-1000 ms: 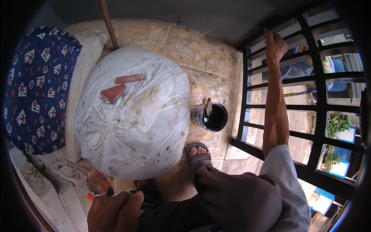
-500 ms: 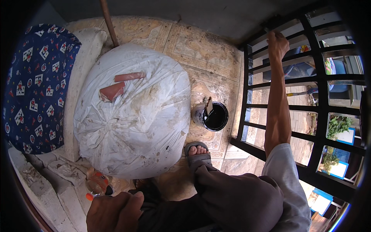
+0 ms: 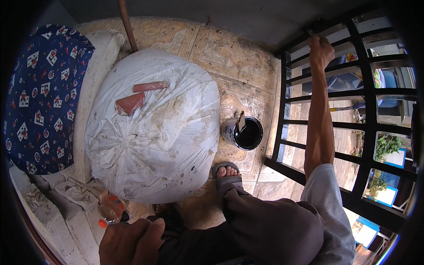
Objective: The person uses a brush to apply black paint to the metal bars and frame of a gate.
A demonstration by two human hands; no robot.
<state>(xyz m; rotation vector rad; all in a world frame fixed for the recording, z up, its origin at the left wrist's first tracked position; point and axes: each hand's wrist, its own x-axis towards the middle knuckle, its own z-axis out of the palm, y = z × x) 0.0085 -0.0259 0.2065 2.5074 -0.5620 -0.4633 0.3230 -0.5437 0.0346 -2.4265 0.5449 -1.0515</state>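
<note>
My right arm reaches out to the far right, along a black metal grille (image 3: 369, 104). Up at the grille's far end my right hand (image 3: 321, 53) is closed around a small thin thing, too dark and small to name. Low on the left, my left hand (image 3: 131, 242) rests by my dark-clothed leg with its fingers curled in; what is inside them, if anything, is hidden. Between the grille and a big white sack stands a tin of black liquid (image 3: 249, 134), with a smeared flat stick or handle (image 3: 241, 121) leaning inside it.
The tied white sack (image 3: 154, 154) bears two reddish broken pieces (image 3: 130, 103). A blue patterned cloth (image 3: 44, 101) covers something at left. A clear bottle with an orange cap (image 3: 110, 210) lies near rough blocks (image 3: 48, 216). A wooden pole (image 3: 127, 26) leans behind the sack.
My right hand has moved slightly to the right at the grille's far end. The whole view has shifted a little. My left hand and the tin have stayed put.
</note>
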